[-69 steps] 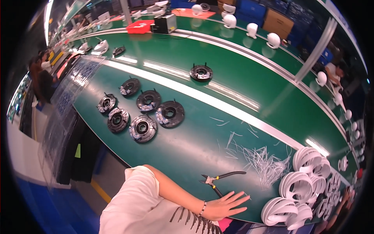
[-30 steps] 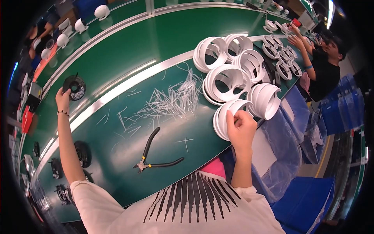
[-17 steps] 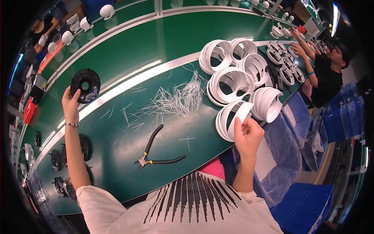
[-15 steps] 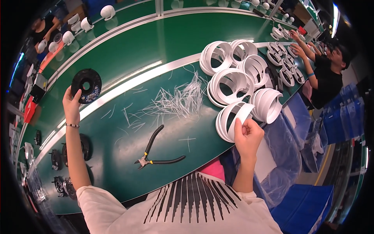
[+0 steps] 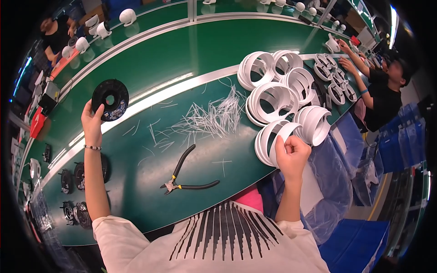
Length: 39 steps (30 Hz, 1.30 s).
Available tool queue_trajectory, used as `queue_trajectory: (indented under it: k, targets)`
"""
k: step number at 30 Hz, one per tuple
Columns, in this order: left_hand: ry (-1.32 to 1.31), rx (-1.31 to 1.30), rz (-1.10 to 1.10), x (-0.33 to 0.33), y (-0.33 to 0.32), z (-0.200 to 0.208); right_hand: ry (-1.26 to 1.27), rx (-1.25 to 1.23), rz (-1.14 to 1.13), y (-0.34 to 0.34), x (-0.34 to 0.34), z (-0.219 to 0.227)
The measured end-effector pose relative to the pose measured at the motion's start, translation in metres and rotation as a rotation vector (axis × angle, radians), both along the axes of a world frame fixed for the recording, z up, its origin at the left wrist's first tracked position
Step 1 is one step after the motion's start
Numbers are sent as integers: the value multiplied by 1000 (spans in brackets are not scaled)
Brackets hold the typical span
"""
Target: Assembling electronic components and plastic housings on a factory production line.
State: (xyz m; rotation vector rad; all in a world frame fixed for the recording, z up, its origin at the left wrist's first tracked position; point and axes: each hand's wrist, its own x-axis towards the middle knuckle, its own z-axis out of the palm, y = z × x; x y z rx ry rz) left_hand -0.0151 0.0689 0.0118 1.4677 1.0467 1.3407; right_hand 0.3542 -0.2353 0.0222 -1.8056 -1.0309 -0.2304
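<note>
Raised at the left over the table's far edge, my left hand (image 5: 92,123) grips a black ring-shaped part (image 5: 119,92) with a round hole and a bit of circuit board showing at its lower side. My right hand (image 5: 292,157) is closed, thumb and fingers pinched at the rim of a white ring-shaped housing (image 5: 285,131) in the nearest stack. Between my arms, a pair of side cutters (image 5: 170,185) with black handles lies spread on the green table (image 5: 136,204). A loose heap of thin white plastic strips (image 5: 218,116) lies beyond the cutters.
More stacks of white housings (image 5: 272,101) stand at the right. Several black round parts (image 5: 80,176) sit at the left. A co-worker (image 5: 384,95) reaches over smaller white rings (image 5: 336,94) at the far right. Blue bins (image 5: 350,241) stand beside the table.
The view has shifted slightly. My left hand, still holding the black part, appears a little further right. My right hand stays at the nearest white stack.
</note>
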Motion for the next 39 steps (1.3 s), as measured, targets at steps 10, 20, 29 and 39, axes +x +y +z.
queue_trajectory:
  k: [10, 20, 29, 39]
  targets:
    - [-2, 60, -10, 0, -5, -10, 24, 31, 18, -1, 0, -6]
    - [-31, 52, -47, 17, -5, -14, 6, 61, 4, -7, 6, -3]
    - [-135, -113, -125, 22, -39, -4, -162, 103, 41, -12, -13, 33]
    - [-410, -316, -344, 68, -146, -3, -542, 108, 634, 15, -94, 58]
